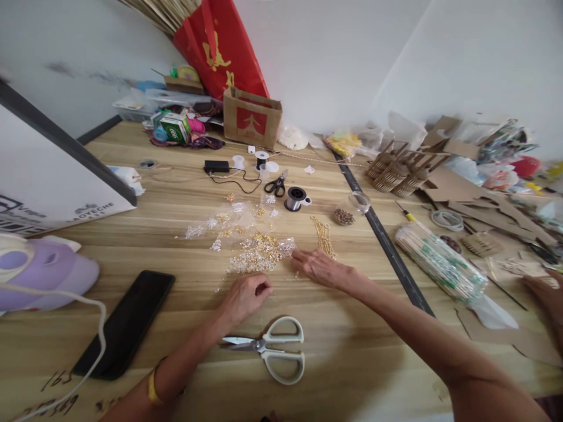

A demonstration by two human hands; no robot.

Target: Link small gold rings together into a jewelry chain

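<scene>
My left hand [248, 296] rests near the front of the bead pile, its fingers curled together; whatever they may pinch is hidden. At the pile's right side, my right hand [320, 268] has its fingers pressed together at the edge of a small clear plastic bag [287, 247]. The pile of gold and clear beads [257, 252] lies loose on the wooden table. Beyond my right hand are gold chains [323, 235]. Scissors with white handles [281, 350] lie partly spread below my hands. Several small bags of findings [237, 217] are scattered behind the pile.
Farther back are black scissors [276, 185], a wire spool [295, 199] and a jar of beads [344, 216]. A phone [125, 322] lies left. A bundle of wrapped sticks [442, 264] and another person's hand [545, 293] are at right. A paper bag [251, 117] stands behind.
</scene>
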